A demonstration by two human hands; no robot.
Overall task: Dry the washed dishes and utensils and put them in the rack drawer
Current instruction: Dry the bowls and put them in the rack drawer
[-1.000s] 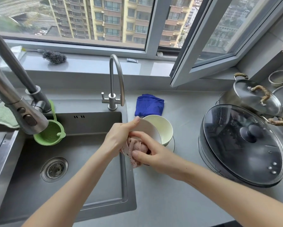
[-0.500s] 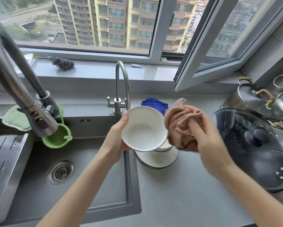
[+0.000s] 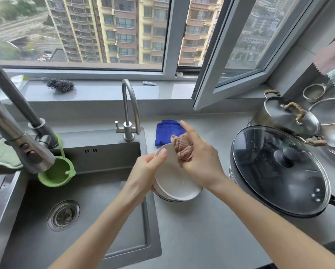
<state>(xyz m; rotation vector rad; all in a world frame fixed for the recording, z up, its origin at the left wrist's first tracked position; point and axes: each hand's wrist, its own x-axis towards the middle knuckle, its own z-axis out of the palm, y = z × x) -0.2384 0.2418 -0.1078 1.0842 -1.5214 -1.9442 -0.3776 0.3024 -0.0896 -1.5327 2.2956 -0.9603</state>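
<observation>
Just right of the steel sink (image 3: 85, 220), a smooth round white bowl (image 3: 174, 183) is gripped at its rim by the left hand (image 3: 143, 171). The right hand (image 3: 199, 162) bunches a nubbly pink cloth (image 3: 183, 150) against the bowl's inside, forefinger straight.

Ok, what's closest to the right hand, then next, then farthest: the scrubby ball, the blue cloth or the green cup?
1. The blue cloth, just behind the right hand.
2. The green cup, left, hanging over the sink.
3. The scrubby ball, far back on the windowsill.
</observation>
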